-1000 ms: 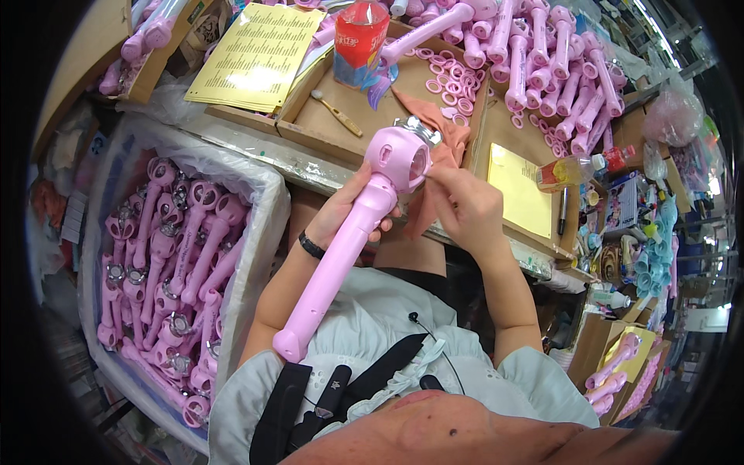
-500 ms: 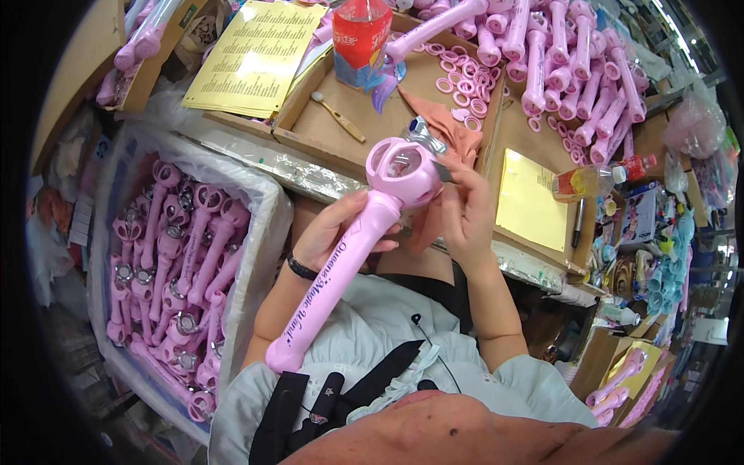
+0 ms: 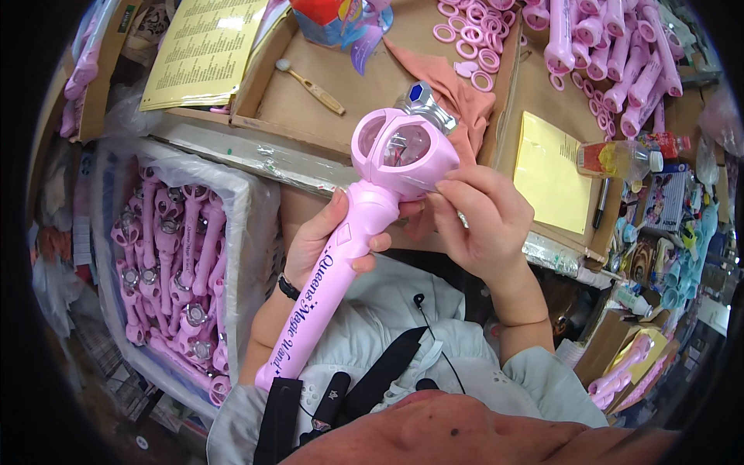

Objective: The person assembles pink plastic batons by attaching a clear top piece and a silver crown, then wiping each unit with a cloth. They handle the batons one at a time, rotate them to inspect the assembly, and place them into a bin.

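My left hand (image 3: 337, 236) is wrapped round the upper handle of a pink toy wand (image 3: 314, 306), which slants up and away from my body. The wand's round head has oval openings with clear, shiny material inside. A silver crown-like piece (image 3: 426, 108) with a blue gem tops the head. At the head's right edge, my right hand (image 3: 488, 221) has thumb and forefinger closed in a pinch, fingertips against the pink rim. Whatever lies between them, if anything, is too small to make out.
A plastic-lined bin (image 3: 260, 256) of similar wands stands at left. Across the bench lie an orange cloth (image 3: 465, 108), a toothbrush (image 3: 310, 85), pink rings (image 3: 477, 35), yellow sheets (image 3: 546, 170) and a bottle (image 3: 616, 159). Pink wand parts (image 3: 612, 54) are piled at far right.
The wand's head has turned a little, showing the blue gem more fully. My right hand has shifted right and its fingertips sit lower on the head. The whole view has also shifted.
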Motion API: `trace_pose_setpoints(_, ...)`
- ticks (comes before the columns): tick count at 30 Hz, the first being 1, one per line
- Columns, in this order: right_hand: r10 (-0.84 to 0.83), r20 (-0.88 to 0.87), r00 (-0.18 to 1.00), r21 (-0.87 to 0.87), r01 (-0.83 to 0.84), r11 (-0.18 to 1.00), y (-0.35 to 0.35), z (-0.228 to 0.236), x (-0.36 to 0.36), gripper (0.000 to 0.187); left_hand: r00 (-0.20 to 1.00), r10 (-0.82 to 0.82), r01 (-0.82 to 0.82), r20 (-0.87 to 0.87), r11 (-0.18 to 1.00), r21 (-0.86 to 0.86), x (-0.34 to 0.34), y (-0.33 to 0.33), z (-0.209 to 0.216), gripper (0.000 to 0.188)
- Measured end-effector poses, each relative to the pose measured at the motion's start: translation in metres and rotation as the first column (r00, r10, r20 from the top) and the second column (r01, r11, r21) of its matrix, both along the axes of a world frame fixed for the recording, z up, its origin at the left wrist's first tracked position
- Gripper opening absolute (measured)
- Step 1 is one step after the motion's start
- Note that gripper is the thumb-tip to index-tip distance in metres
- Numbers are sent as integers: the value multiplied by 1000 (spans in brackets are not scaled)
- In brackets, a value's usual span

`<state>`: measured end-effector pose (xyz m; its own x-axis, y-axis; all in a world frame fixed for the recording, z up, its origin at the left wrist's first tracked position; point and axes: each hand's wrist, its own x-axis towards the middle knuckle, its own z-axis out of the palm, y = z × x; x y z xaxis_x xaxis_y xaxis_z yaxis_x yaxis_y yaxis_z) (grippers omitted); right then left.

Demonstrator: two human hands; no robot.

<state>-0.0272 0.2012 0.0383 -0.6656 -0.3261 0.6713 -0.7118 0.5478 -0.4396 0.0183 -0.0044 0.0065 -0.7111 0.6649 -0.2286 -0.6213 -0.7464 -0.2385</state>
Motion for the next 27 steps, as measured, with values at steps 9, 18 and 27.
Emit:
trace_pose_setpoints(9,-34,2,999,-2,34,999,2,-3,-7,19,999,27,-29,27,998,50,-1,3,0,63)
trace_pose_setpoints(18,-85,-40,996,27,86,996,6,-2,-9,22,999,23,-25,23,998,60,-3,3,-1,64)
trace_pose_setpoints(27,-261,10,965,-42,261,964,6,-1,-11,23,999,26,-28,24,997,78,-2,3,-2,65)
